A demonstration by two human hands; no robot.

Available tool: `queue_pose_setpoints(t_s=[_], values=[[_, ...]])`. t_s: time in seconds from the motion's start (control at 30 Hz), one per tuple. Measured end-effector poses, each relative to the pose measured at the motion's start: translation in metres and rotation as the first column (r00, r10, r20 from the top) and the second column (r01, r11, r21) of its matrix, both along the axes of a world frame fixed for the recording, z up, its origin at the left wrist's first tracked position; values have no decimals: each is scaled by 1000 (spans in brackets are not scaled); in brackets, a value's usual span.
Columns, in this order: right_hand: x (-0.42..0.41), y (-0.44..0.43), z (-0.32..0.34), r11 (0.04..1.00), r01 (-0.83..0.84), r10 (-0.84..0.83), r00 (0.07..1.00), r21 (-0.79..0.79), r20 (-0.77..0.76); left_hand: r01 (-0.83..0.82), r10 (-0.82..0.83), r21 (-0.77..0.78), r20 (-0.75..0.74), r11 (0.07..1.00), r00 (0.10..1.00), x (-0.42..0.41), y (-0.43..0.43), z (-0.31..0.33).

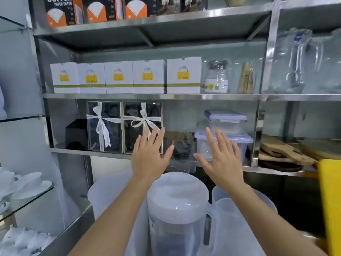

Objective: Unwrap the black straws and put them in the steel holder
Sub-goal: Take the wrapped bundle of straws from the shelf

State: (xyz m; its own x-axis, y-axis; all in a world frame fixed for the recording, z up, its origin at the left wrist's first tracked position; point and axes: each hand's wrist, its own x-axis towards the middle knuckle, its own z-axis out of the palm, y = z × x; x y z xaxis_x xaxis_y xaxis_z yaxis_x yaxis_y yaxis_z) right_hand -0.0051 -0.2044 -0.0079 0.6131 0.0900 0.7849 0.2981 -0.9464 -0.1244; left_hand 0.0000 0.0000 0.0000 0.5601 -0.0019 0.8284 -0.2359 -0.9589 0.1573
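Far out at eight o'clock of the view, on glass shelving: white cups (pixel 27 182) and saucers. Toward nine o'clock, on the steel shelf (pixel 83 152), a black box (pixel 76 133); just beside it, at its three o'clock, two clear gift boxes (pixel 104 126) tied with pale ribbon. At six o'clock of the second box, the left hand (pixel 149 156), back to the camera, fingers straight and spread wide, holding nothing; fingertips seen across the box front, touching or not cannot be told. At three o'clock of that hand, on the same shelf, a clear bag (pixel 180 146) with dark contents, lying between the two hands; whether black straws, cannot be told. At six o'clock of the bag, nearer the camera, a white-lidded jar (pixel 177 191). At three o'clock of the bag, the right hand (pixel 221 159), also spread wide and flat, gripping nothing, raised before two stacked lidded containers (pixel 227 119). Farther toward three o'clock, wooden boards (pixel 286 152), then a yellow panel (pixel 330 200) at the edge.
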Motion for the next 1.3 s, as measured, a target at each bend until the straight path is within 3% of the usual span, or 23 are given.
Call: queue_pose_setpoints(t_s=[0.1,0.23,0.33,0.4,0.5,0.6,0.8,0.83,0.93,1.03,1.1,1.2,1.3], values=[[32,9,-13,1000,27,-26,993,8,-118,-30,32,32,-72,999,997,35,4,-17],[68,20,-34,998,44,-21,919,50,-395,-68,66,5,-323,998,944,79,10,-42],[87,27,-41,975,-3,141,783,223,-605,-78,-20,-163,-529,984,849,98,11,-47],[93,31,-45,910,-56,334,687,411,-646,-49,-175,-350,-580,936,796,103,8,-49],[99,35,-49,763,-80,542,620,641,-568,27,-413,-565,-568,825,712,108,6,-53],[100,34,-51,700,-32,595,579,714,-557,54,-529,-685,-508,727,680,106,5,-53],[91,23,-27,510,-56,620,716,859,-321,95,-647,-911,-208,401,733,101,11,-32],[88,21,-19,481,-68,614,738,874,-281,108,-635,-904,-202,414,745,100,13,-31],[76,15,5,424,-106,609,769,900,-196,177,-588,-772,-293,611,754,92,18,-32],[61,10,24,412,-157,630,761,898,-156,305,-638,-651,-363,695,679,84,13,-29],[50,5,34,422,-205,645,753,883,-134,433,-708,-634,-270,641,653,76,3,-17],[32,-1,54,383,-282,678,732,880,-61,509,-756,-742,5,436,655,58,-12,9],[11,-7,77,348,-347,694,720,871,10,536,-736,-735,75,416,673,40,-20,34]])
